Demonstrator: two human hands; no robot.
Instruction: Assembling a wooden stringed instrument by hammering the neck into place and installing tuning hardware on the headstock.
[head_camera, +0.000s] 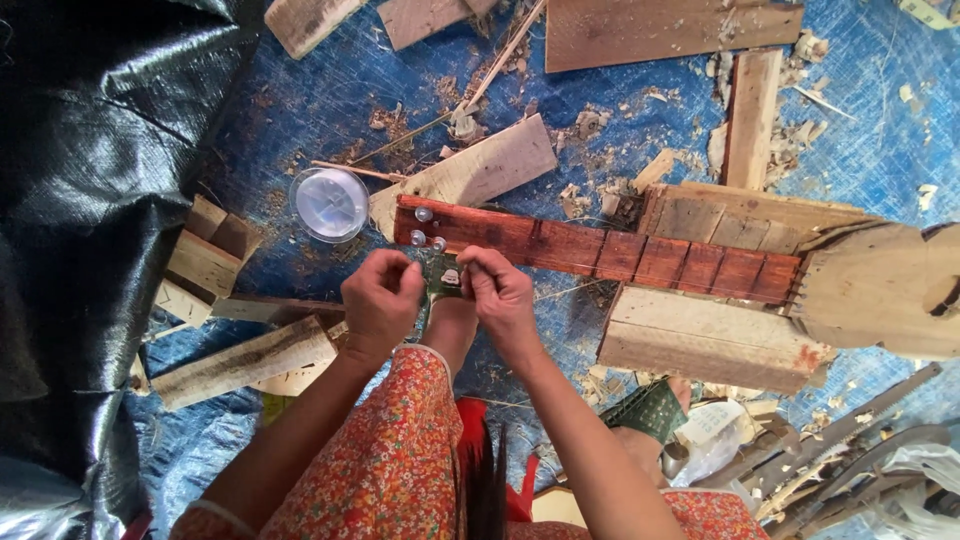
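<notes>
A long red-stained wooden neck (600, 255) with fret-like grooves lies across pale wooden blocks, joined at the right to an unpainted wooden body (885, 290). Small round silver pegs (424, 214) stand on its left end. My left hand (380, 300) and my right hand (500, 292) meet just below that end, both pinching a small dark green metal part (445, 275) between the fingertips. Below the hands are my knee and an orange flowered garment.
A clear round plastic lid (330, 204) lies left of the neck on the blue tarp (330, 100). Wooden planks (670, 28), offcuts (240, 362) and shavings are scattered around. Black plastic sheeting (100, 180) covers the left side. A green woven item (650, 408) sits lower right.
</notes>
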